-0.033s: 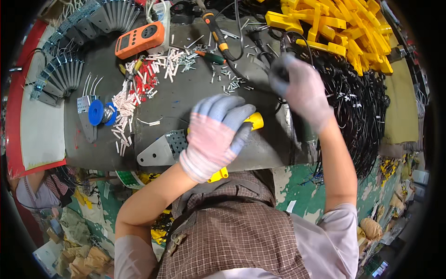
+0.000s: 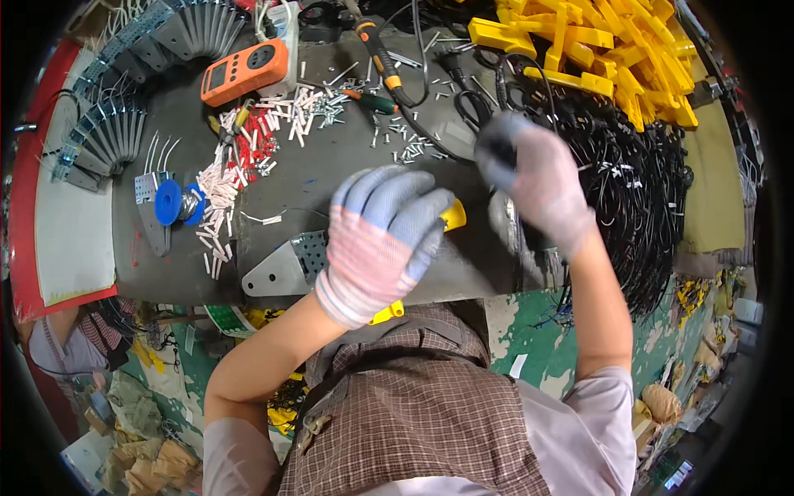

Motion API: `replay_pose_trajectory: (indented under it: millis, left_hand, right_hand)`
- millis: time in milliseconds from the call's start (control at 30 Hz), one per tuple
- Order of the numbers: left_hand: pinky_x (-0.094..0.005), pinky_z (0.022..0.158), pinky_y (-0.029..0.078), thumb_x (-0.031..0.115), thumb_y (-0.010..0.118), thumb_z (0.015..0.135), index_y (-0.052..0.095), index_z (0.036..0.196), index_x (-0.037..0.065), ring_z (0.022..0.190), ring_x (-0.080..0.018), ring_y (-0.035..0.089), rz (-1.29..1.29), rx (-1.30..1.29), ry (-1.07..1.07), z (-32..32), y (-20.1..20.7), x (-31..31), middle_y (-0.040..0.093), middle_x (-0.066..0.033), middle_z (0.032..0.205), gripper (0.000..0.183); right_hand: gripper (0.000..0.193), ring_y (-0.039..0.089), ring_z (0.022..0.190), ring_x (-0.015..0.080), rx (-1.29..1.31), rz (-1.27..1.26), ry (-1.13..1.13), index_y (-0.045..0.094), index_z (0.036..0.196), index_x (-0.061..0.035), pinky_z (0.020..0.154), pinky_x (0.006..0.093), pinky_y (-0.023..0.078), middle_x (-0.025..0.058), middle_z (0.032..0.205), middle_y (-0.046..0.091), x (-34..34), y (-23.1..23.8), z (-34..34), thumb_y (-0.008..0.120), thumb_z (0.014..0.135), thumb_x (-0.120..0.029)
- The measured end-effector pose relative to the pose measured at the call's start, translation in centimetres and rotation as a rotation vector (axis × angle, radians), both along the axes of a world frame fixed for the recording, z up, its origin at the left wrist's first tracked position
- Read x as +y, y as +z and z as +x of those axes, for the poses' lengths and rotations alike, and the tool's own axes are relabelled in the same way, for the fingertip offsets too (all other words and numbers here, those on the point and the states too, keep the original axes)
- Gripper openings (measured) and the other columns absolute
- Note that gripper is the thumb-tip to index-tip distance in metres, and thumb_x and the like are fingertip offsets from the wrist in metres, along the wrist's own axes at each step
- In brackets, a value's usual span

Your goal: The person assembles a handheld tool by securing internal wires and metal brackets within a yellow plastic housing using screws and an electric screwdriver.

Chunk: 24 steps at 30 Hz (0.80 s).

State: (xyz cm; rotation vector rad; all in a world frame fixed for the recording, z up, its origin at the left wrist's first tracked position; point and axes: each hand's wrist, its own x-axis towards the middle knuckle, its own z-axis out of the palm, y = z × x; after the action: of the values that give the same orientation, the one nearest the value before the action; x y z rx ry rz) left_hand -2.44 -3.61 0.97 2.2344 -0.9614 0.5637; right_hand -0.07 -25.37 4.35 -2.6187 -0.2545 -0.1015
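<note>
Mostly, what lies nearest my palms is covered. My gloved left hand (image 2: 380,240) hides the space between two yellow pieces: one end (image 2: 454,215) pokes out past my fingers, the other (image 2: 387,312) shows by my wrist at the bench edge. I cannot tell whether they join beneath me. My right hand (image 2: 542,178) is blurred, and I can't make out the dark shape at its curled fingers; a whitish thing (image 2: 503,219) below it is smeared too. Another person (image 2: 66,339) is cut off at the lower left.

My left forearm slants up from the lower left, back of the hand upward, fingers bent and lying close together; whether they pinch anything I can't tell. My right forearm rises steeply on the other side, hand tilted inward, its grip equally unclear.

I count two flat metal plates: one (image 2: 269,274) reaches my left hand with its perforated end, the other (image 2: 155,231) lies beside a single blue spool (image 2: 169,202). There is one orange meter (image 2: 248,73), one green-handled driver (image 2: 372,102) and one orange-and-black handle (image 2: 379,54). White sleeves (image 2: 217,190), screws (image 2: 329,107), black cables (image 2: 628,215) and piled yellow parts (image 2: 612,50) overlap too much to count.
</note>
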Motion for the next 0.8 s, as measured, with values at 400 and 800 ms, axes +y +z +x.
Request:
replay_pose_trajectory:
  millis: [400, 800]
  left_hand:
    - [-0.0428, 0.077, 0.048, 0.004, 0.069, 0.075, 0.063, 0.101, 0.007, 0.084, -0.0335, 0.061, -0.008, 0.227, -0.162, -2.3, 2.1, 0.2, 0.064, -0.0117, 0.092, 0.027]
    - [-0.0271, 0.082, 0.051, -0.001, 0.054, 0.088, 0.046, 0.128, 0.0, 0.093, -0.0161, 0.063, -0.615, 1.086, -0.008, 1.2, 2.9, 3.7, 0.058, -0.0102, 0.099, 0.041]
  right_hand:
    - [0.022, 0.063, 0.079, 0.0305, -0.168, 0.448, 0.059, 0.067, 0.098, -0.0043, 0.072, 0.0377, 0.051, 0.0117, 0.087, 0.066, 3.8, -0.6, -8.4, 0.071, 0.076, -0.008]
    - [0.019, 0.065, 0.08, 0.015, -0.119, 0.966, -0.27, 0.065, 0.099, -0.003, 0.074, 0.0285, 0.052, 0.0087, 0.09, 0.068, 7.7, -6.5, -11.5, 0.072, 0.082, -0.004]
